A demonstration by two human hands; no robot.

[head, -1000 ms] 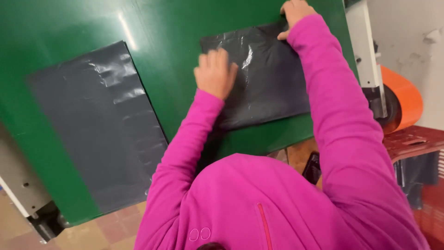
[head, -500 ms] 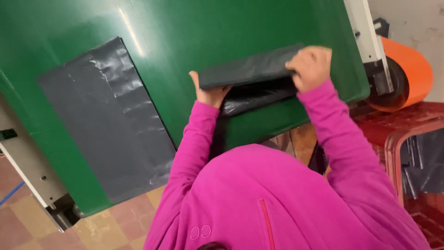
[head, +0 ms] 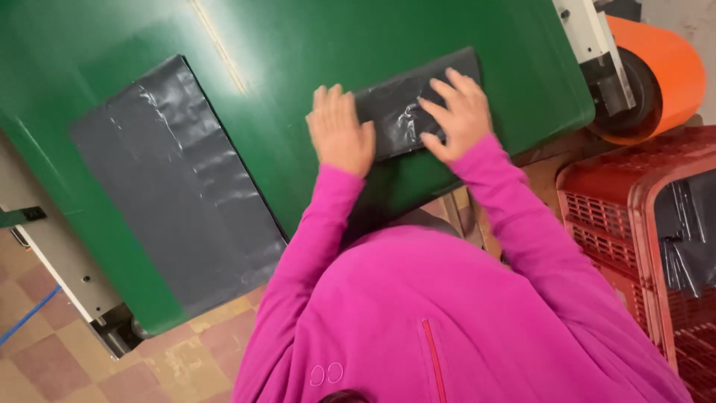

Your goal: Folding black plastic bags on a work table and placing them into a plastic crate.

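Note:
A folded dark grey plastic bag (head: 399, 101) lies on the green table (head: 335, 37). My left hand (head: 341, 133) rests flat on its left end, fingers spread. On the bag's right half my right hand (head: 459, 113) presses down, fingers apart. Both arms wear bright pink sleeves. A second dark grey bag (head: 179, 186) lies unfolded and flat on the table to the left, apart from both hands.
An orange roll (head: 660, 71) on a machine mount sits at the table's right end. A red plastic crate (head: 634, 216) with dark bags inside stands at the right. Checkered tile floor shows at the lower left, below a white frame (head: 56, 254).
The bag lay unfolded under both hands; my right hand pulled its far edge toward me, folding it over. Now both hands press the folded bag flat.

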